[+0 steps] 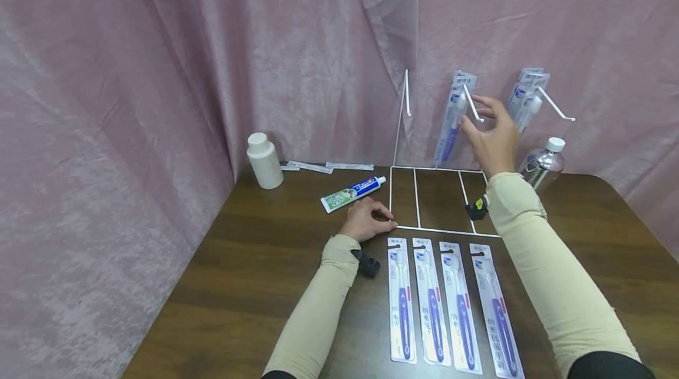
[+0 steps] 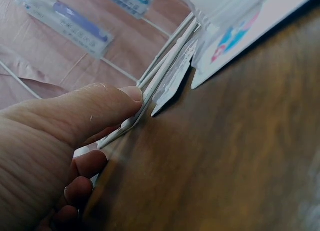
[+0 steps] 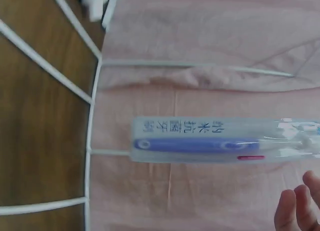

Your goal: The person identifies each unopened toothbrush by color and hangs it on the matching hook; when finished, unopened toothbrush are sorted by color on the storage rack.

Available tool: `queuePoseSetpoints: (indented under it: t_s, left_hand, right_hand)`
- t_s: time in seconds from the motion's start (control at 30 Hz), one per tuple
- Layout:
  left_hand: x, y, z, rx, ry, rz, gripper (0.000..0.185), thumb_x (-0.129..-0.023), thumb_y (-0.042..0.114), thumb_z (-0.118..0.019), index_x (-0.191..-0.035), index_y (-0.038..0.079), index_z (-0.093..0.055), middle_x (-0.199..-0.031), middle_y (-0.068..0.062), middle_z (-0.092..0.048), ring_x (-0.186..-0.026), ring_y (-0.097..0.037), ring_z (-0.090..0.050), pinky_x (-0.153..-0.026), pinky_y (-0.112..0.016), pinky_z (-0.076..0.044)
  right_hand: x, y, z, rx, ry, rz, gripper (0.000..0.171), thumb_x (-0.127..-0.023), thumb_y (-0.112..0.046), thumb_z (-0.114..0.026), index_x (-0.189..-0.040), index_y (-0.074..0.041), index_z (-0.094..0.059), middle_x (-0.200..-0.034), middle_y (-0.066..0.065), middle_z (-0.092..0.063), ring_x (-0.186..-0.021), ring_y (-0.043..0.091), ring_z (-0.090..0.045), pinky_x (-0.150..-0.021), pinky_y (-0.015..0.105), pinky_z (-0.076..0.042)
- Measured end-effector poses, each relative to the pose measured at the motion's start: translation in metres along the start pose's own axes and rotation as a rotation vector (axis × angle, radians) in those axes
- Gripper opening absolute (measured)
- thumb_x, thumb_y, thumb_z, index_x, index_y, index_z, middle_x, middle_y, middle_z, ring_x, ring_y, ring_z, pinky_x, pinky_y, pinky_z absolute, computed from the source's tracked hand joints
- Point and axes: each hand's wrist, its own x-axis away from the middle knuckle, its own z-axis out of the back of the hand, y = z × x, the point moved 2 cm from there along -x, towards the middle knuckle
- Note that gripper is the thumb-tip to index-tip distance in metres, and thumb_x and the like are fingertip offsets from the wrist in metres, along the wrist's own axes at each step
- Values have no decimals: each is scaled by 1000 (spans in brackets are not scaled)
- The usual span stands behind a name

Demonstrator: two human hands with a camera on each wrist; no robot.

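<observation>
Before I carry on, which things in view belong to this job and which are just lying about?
Seemingly part of the job:
- rack, pinched by the left hand
- hung toothbrushes, the nearer one beside the right hand
- four toothbrushes on the table

Probably just lying about:
- toothpaste
- white bottle
- clear bottle
- pale strips, contents unclear

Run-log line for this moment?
left hand: pinches corner of wire rack | right hand: at middle hook, beside hung toothbrush pack | table: four toothbrush packs in row, toothpaste tube
</observation>
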Motion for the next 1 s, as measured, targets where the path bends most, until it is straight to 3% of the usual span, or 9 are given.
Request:
queuePoseSetpoints:
  t_s: [0.1, 0.17, 0.23, 0.33, 0.43, 0.53, 0.67, 0.83, 1.0]
  left_hand:
    - [0, 2, 2, 2, 4, -2, 18, -82, 36, -91, -92, 24, -82, -101, 6, -66, -99, -12, -59, -95, -36, -40]
    - [0, 2, 3, 15, 8, -2, 18, -82, 35, -91, -92, 23, -82, -101, 5, -66, -101, -14, -59, -97, -37, -40]
    - [2, 0, 4, 22, 5, 6, 18, -82, 35, -91, -92, 23, -82, -102, 5, -66, -102, -15, -58, -99, -38, -39]
    - [4, -3, 6, 19, 2, 15, 19, -82, 36, -91, -92, 24, -82, -104, 5, -66, -104, -16, -58, -102, -40, -39]
    - [6, -5, 12, 16, 7, 22, 19, -82, 36, -91, -93, 23, -82, -105, 4, -66, -106, -17, -58, -104, -41, -38]
    - [7, -5, 16, 29, 13, 26, 18, -82, 35, -91, -93, 23, -82, -106, 3, -66, -107, -18, -58, -105, -41, -38]
    - [8, -5, 19, 34, 5, 27, 19, -83, 34, -91, -93, 22, -82, -106, 3, -66, -107, -18, -58, -104, -41, -39]
    - [9, -7, 20, 27, 0, 18, 19, -82, 34, -91, -93, 22, -82, -105, 3, -67, -105, -17, -59, -103, -39, -40]
    - [10, -8, 18, 29, 1, 13, 18, -82, 34, -92, -91, 23, -81, -103, 4, -67, -103, -15, -59, -100, -37, -41]
  right_hand:
    - [21, 4, 21, -81, -43, -68, 38, -93, -22, -78, -131, -21, -74, -104, -4, -76, -67, 0, -57, -60, 15, -43]
    - [41, 12, 36, -159, -94, -122, 35, -96, -19, -77, -131, -18, -74, -96, -11, -74, -55, 0, -52, -52, 15, -45]
    - [66, 25, 51, -282, -170, -199, 30, -98, -15, -76, -128, -15, -75, -90, -16, -69, -53, 1, -52, -48, 16, -46]
    - [108, 50, 73, -403, -304, -334, 22, -101, -12, -73, -122, -17, -75, -89, -9, -70, -55, 5, -55, -47, 20, -49]
    - [144, 70, 91, -359, -441, -471, 16, -104, -19, -69, -118, -25, -73, -91, -10, -73, -58, 8, -55, -51, 24, -51]
    - [167, 80, 105, -239, -578, -544, 20, -106, -27, -66, -124, -19, -71, -96, -10, -75, -63, 11, -57, -57, 27, -54]
    - [184, 81, 115, -85, -738, -509, 40, -106, -31, -66, -136, -5, -63, -98, -2, -72, -67, 14, -55, -59, 30, -52]
    - [197, 75, 114, 87, -894, -308, 48, -101, -32, -73, -140, -5, -64, -87, 3, -63, -71, 13, -53, -61, 29, -45]
    - [202, 72, 110, 179, -916, -220, 49, -98, -32, -77, -139, -7, -65, -82, 0, -58, -70, 11, -51, -61, 28, -41]
